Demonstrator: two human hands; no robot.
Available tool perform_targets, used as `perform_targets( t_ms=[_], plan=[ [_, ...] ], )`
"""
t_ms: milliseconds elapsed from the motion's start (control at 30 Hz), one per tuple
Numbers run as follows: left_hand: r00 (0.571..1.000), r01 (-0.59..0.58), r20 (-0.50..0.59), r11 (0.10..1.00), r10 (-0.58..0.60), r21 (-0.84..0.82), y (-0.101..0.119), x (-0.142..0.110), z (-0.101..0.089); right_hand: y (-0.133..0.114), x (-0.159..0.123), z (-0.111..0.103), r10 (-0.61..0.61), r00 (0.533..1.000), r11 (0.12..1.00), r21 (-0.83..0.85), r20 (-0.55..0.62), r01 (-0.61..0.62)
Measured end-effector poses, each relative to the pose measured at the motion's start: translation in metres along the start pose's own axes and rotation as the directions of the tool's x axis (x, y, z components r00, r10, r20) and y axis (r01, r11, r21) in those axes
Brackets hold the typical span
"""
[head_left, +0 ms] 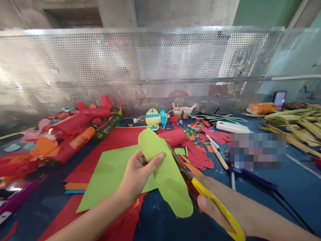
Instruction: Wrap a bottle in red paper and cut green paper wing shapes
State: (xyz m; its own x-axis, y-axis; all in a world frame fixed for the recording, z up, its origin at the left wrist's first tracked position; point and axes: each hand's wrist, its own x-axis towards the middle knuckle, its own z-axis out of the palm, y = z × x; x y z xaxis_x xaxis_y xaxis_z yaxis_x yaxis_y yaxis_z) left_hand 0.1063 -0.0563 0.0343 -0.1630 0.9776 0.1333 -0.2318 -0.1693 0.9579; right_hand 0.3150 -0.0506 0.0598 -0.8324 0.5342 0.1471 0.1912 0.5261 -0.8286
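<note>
A long, rounded strip of lime green paper (167,177) is pinched in my left hand (140,172), with the thumb on top and the fingers behind it. My right hand (208,197) is wrapped round yellow-handled scissors (210,197). Their dark blades lie along the right edge of the strip; whether they are parted is hard to make out. Below my left hand lies a larger green sheet (107,170) on top of red paper (120,135), with orange and blue edges showing underneath.
Red paper-wrapped bottles (72,125) crowd the left side. Red and orange scraps (200,155) are scattered beyond the scissors. A blue glue gun (255,177) with a cord lies at right, near a white case (233,127) and dry leaf strips (298,124). A perforated metal screen (150,67) stands behind.
</note>
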Motion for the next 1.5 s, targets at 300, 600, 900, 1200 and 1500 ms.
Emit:
perform_targets(
  t_ms=[300, 600, 900, 1200, 1500],
  plan=[
    [0.999, -0.003, -0.037, 1.0, 0.004, 0.024, 0.002, 0.001, 0.002, 0.009, 0.0, 0.004, 0.028, 0.999, 0.999, -0.03, -0.033, -0.029],
    [0.998, 0.008, -0.062, 0.998, -0.004, 0.06, 0.006, -0.001, 0.004, 0.023, 0.005, 0.012, 0.011, 0.998, 0.999, 0.033, -0.06, -0.009],
    [0.999, -0.017, -0.051, 0.999, 0.02, 0.047, 0.005, -0.004, 0.003, 0.024, 0.01, 0.014, -0.01, 0.997, 0.991, 0.135, -0.072, 0.019],
    [0.999, 0.014, -0.044, 0.999, -0.012, 0.049, 0.006, -0.004, 0.005, 0.032, 0.008, 0.019, 0.031, 0.994, 0.981, 0.195, -0.102, -0.011],
    [0.999, 0.036, -0.044, 0.996, -0.032, 0.077, 0.007, -0.004, 0.007, 0.027, 0.009, 0.017, 0.018, 0.999, 0.995, 0.095, -0.045, -0.013]
  ],
)
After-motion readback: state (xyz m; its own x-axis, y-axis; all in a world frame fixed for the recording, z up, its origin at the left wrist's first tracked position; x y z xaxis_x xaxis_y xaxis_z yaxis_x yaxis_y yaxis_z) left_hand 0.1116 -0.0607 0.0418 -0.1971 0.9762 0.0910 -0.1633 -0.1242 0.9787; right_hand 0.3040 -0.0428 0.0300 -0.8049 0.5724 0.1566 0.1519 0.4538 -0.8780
